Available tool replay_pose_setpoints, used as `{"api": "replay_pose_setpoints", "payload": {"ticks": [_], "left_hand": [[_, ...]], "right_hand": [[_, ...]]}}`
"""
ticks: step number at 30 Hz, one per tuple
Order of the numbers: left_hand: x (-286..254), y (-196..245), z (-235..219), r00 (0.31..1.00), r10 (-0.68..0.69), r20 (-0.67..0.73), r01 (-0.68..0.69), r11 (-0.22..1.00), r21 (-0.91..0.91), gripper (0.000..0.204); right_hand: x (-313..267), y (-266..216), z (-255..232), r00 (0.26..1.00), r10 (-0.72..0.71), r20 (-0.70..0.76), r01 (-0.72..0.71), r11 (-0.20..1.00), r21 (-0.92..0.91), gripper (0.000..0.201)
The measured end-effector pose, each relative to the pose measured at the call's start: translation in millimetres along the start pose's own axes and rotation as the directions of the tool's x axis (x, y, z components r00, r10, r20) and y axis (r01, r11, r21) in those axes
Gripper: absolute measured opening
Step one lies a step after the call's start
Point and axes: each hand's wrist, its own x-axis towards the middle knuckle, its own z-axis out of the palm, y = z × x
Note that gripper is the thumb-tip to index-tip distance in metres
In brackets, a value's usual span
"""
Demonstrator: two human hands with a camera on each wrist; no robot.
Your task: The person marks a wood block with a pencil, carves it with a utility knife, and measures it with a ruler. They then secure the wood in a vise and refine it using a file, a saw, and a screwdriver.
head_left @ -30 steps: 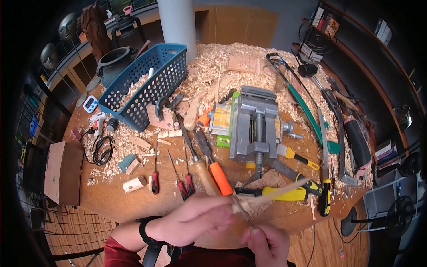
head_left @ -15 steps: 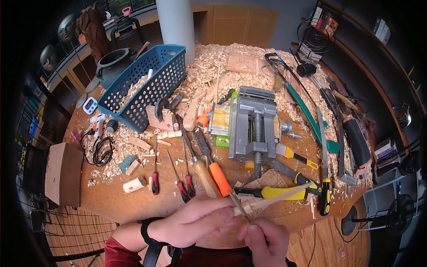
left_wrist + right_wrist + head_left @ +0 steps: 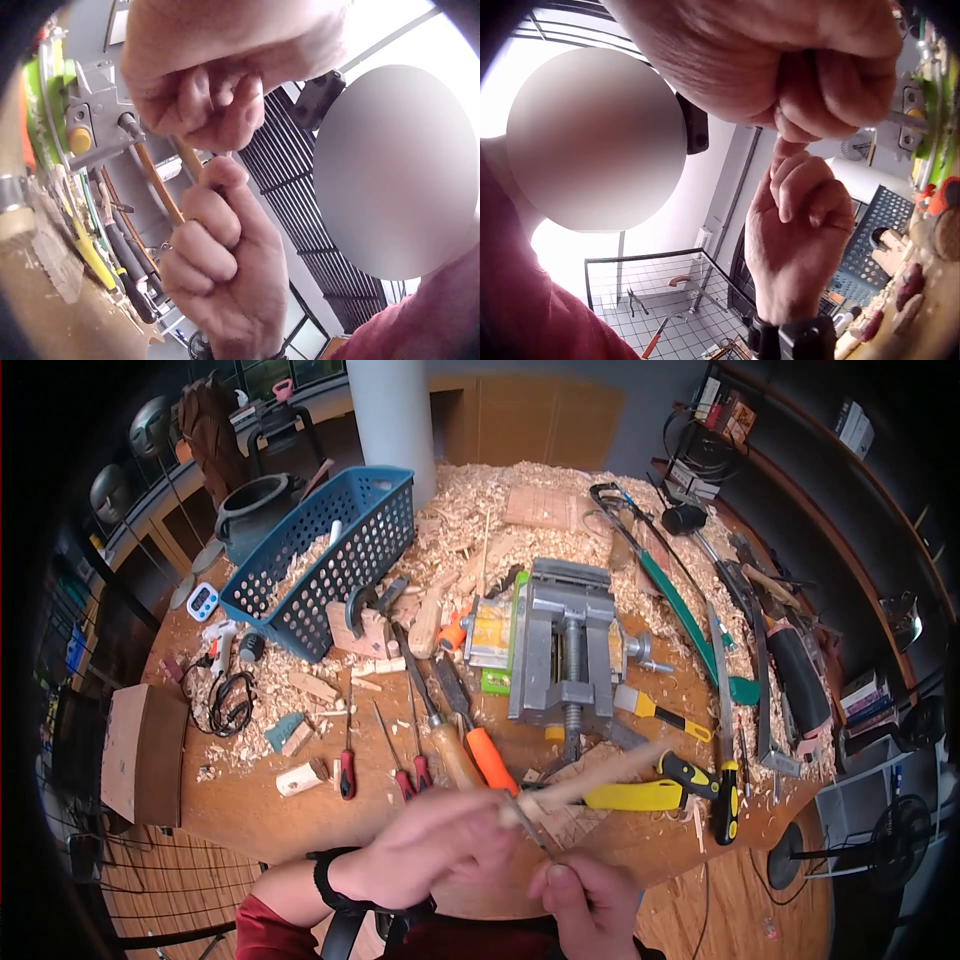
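My left hand (image 3: pixel 440 845) grips a pale carved wooden stick (image 3: pixel 600 775) near its thicker end, and the tapered end points up and to the right. A slim dark metal file (image 3: pixel 530 828) lies across the stick close to the left fingers. The right hand (image 3: pixel 588 900) pinches the file's near end between thumb and curled fingers. Seen from the left wrist, the left hand (image 3: pixel 225 82) is curled just above the right fist (image 3: pixel 225 255). In the right wrist view the right hand (image 3: pixel 795 67) hides most of the file.
A grey metal vise (image 3: pixel 565 650) stands mid-table. Nearer lie a yellow-handled tool (image 3: pixel 635 795), an orange-handled chisel (image 3: pixel 490 760) and several red-handled tools (image 3: pixel 347 775). A blue basket (image 3: pixel 330 560) sits at the back left among wood shavings (image 3: pixel 480 495). A green-framed saw (image 3: pixel 680 610) lies right.
The stick's tapered tip has swung up and left. The right hand and the file have shifted slightly left against the wood. Both hands keep their holds.
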Motion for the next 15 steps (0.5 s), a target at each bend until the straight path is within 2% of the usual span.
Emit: {"api": "replay_pose_setpoints", "payload": {"ticks": [2,3,4,6,9,12,14,15], "left_hand": [[0.1,10.8,-6.6,0.983,0.166,-0.081,-0.177,0.972,-0.154,0.034],[3.4,18.8,-10.5,0.972,0.192,-0.136,-0.196,0.980,-0.014,0.038],[4.7,21.1,-10.4,0.967,0.214,-0.141,-0.216,0.976,0.000,0.038],[10.0,19.5,-5.1,0.969,0.100,-0.225,-0.095,0.995,0.034,0.038],[11.5,20.8,0.9,0.971,0.122,-0.206,-0.113,0.992,0.054,0.037],[8.6,24.5,6.4,0.976,0.131,-0.175,-0.121,0.990,0.071,0.037],[10.2,24.4,6.3,0.990,0.081,-0.118,-0.070,0.993,0.090,0.035],[14.0,25.7,6.9,0.992,0.087,-0.089,-0.074,0.987,0.140,0.036]], "right_hand": [[-1.6,-6.6,-0.8,0.980,0.186,-0.064,-0.189,0.981,-0.043,0.023],[-8.7,8.3,-4.6,0.974,0.205,-0.095,-0.211,0.976,-0.057,0.023],[-15.7,17.9,-8.3,0.979,0.186,-0.080,-0.191,0.979,-0.064,0.023],[-23.5,27.9,-18.0,0.982,0.056,-0.182,-0.082,0.988,-0.133,0.022],[-19.5,6.4,-38.7,0.950,0.139,-0.278,-0.174,0.979,-0.107,0.024],[-4.2,-1.3,-57.4,0.938,-0.023,-0.345,-0.003,0.997,-0.074,0.025],[2.5,-9.1,-78.1,0.922,0.138,-0.361,-0.068,0.977,0.201,0.016],[16.2,-10.2,-83.2,0.947,0.148,-0.287,-0.066,0.958,0.278,0.012]]}}
